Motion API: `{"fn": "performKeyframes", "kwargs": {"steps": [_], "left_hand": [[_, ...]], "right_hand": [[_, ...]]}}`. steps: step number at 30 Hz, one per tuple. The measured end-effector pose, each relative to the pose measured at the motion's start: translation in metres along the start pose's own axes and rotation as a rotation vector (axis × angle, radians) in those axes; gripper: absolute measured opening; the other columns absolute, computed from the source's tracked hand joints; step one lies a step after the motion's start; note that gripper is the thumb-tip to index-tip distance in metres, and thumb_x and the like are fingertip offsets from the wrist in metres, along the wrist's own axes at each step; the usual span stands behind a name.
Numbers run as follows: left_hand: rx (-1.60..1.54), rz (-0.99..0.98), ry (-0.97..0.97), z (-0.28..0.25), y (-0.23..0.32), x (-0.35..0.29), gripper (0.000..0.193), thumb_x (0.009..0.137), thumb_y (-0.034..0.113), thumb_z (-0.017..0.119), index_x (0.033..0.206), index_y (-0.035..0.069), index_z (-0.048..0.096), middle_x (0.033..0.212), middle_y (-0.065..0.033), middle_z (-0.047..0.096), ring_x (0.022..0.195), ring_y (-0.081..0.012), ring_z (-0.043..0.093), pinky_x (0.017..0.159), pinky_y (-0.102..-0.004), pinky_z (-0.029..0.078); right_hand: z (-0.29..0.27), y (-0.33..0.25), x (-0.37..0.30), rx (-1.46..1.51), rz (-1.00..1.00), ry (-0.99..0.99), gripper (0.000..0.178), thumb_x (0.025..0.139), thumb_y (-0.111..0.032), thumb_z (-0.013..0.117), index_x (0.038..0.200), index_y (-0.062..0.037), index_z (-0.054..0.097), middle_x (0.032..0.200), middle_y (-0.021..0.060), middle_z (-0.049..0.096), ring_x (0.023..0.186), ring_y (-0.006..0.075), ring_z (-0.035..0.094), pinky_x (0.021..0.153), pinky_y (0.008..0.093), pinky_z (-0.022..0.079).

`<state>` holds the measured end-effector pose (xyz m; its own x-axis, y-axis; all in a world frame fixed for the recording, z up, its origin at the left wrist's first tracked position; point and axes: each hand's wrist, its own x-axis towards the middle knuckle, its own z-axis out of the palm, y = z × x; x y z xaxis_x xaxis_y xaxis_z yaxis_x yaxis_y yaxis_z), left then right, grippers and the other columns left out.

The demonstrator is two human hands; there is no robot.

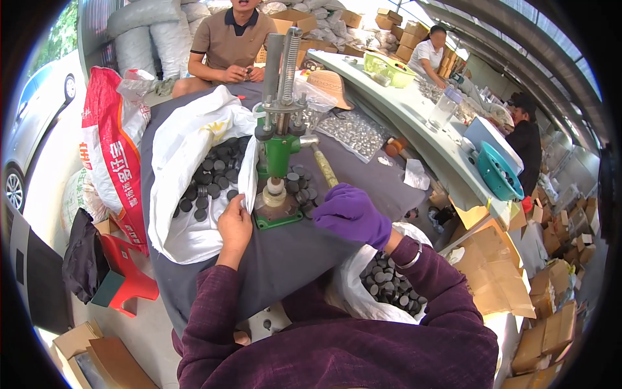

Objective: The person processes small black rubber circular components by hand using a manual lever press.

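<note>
A green hand press (279,155) with a tall spring and threaded rod stands on the dark cloth in front of me. My left hand (234,225) is closed at the edge of an open white sack (170,227), left of the press base. Black round caps (219,170) fill the sack, and one lies right at my fingertips; what they pinch is hidden. My right hand (353,215), in a purple glove, is closed right of the base, beside the lower end of the press lever (324,166). Its grip is hidden. More black caps (300,186) lie behind the base.
Below my right forearm hangs another white sack of black caps (391,285). A bag of small shiny parts (353,133) and a straw hat (329,87) lie farther back. A person (233,45) sits across the table; others work at a long table (389,97). A red stool (133,279) stands left.
</note>
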<state>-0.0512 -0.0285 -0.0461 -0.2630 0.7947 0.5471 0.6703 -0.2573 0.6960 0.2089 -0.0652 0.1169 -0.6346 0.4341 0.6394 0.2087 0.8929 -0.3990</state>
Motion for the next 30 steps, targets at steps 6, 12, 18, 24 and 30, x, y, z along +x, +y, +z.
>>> {"fn": "performKeyframes", "kwargs": {"steps": [6, 12, 18, 24, 30], "left_hand": [[-0.014, 0.053, 0.044, 0.0024, -0.0014, 0.0008, 0.033, 0.076, -0.002, 0.058, 0.108, 0.009, 0.062, 0.068, -0.0121, 0.061, 0.06, -0.0295, 0.06, 0.058, -0.0388, 0.047], [0.024, 0.036, 0.028, -0.0012, -0.005, -0.0015, 0.032, 0.076, 0.001, 0.057, 0.106, 0.009, 0.062, 0.077, -0.0144, 0.064, 0.07, -0.0335, 0.063, 0.064, -0.0426, 0.049], [-0.009, 0.017, -0.002, 0.0034, 0.0032, 0.0044, 0.032, 0.075, 0.002, 0.057, 0.106, 0.009, 0.063, 0.09, -0.0148, 0.066, 0.077, -0.0351, 0.063, 0.069, -0.0432, 0.05], [-0.023, 0.09, 0.036, -0.0001, -0.0032, 0.0015, 0.026, 0.076, 0.002, 0.058, 0.099, 0.008, 0.067, 0.088, -0.0135, 0.066, 0.079, -0.0338, 0.063, 0.07, -0.042, 0.05], [-0.007, 0.093, 0.047, 0.0003, -0.0009, -0.0042, 0.025, 0.076, 0.002, 0.058, 0.098, 0.009, 0.067, 0.082, -0.0124, 0.063, 0.075, -0.0336, 0.062, 0.067, -0.0426, 0.049]], "right_hand": [[-0.001, 0.0006, -0.0003, -0.008, 0.0, -0.004, 0.012, 0.075, -0.012, 0.072, 0.086, -0.0062, 0.071, 0.072, 0.0059, 0.066, 0.067, 0.0238, 0.061, 0.07, 0.0348, 0.047], [0.001, 0.001, 0.0023, -0.018, 0.006, -0.021, 0.011, 0.075, -0.011, 0.071, 0.084, -0.0064, 0.071, 0.071, 0.0061, 0.065, 0.067, 0.0241, 0.061, 0.07, 0.0349, 0.047], [-0.0023, -0.0015, 0.0015, -0.061, 0.005, -0.019, 0.011, 0.073, -0.011, 0.071, 0.082, -0.0056, 0.07, 0.072, 0.007, 0.066, 0.068, 0.0242, 0.061, 0.07, 0.0351, 0.048], [0.0034, -0.0009, 0.0027, -0.055, 0.032, 0.004, 0.009, 0.073, -0.011, 0.071, 0.081, -0.0059, 0.07, 0.073, 0.0072, 0.067, 0.068, 0.024, 0.062, 0.07, 0.0348, 0.048], [0.002, -0.0043, -0.0006, -0.061, 0.041, -0.011, 0.011, 0.072, -0.007, 0.071, 0.082, -0.0045, 0.07, 0.074, 0.0065, 0.067, 0.073, 0.0251, 0.061, 0.072, 0.0355, 0.048]]}}
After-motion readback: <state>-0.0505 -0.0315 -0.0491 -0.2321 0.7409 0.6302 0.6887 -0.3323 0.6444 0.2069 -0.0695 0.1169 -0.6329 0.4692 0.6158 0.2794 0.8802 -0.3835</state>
